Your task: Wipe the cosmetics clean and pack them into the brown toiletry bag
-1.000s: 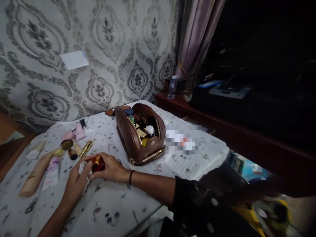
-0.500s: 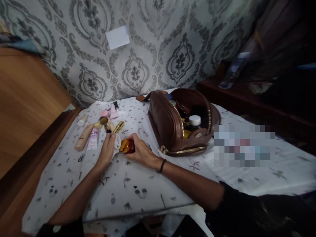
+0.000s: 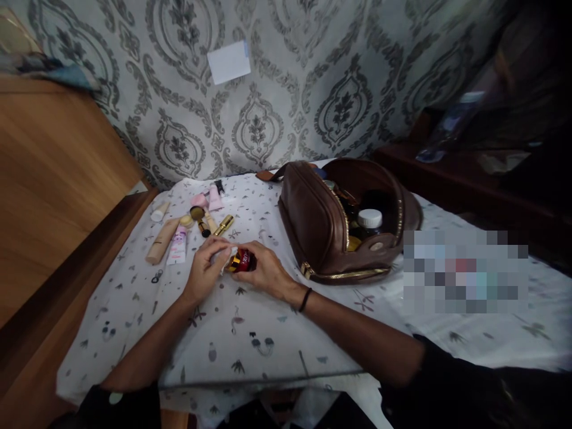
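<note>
My right hand is wrapped round a small red jar with a gold lid, held above the patterned cloth. My left hand grips a white tissue and presses it against the gold end of the jar. Just beyond my hands lie a gold tube and a dark-topped brush. To the left are a beige tube and a white and pink tube.
An open brown bag with a white-capped bottle inside stands right of my hands. Pink items lie near the wall. A clear bottle leans at the back right. A wooden panel borders the left.
My left hand has brought the tissue onto the gold end of the jar, and my hands are closer together. The whole view has shifted, with objects appearing further right.
</note>
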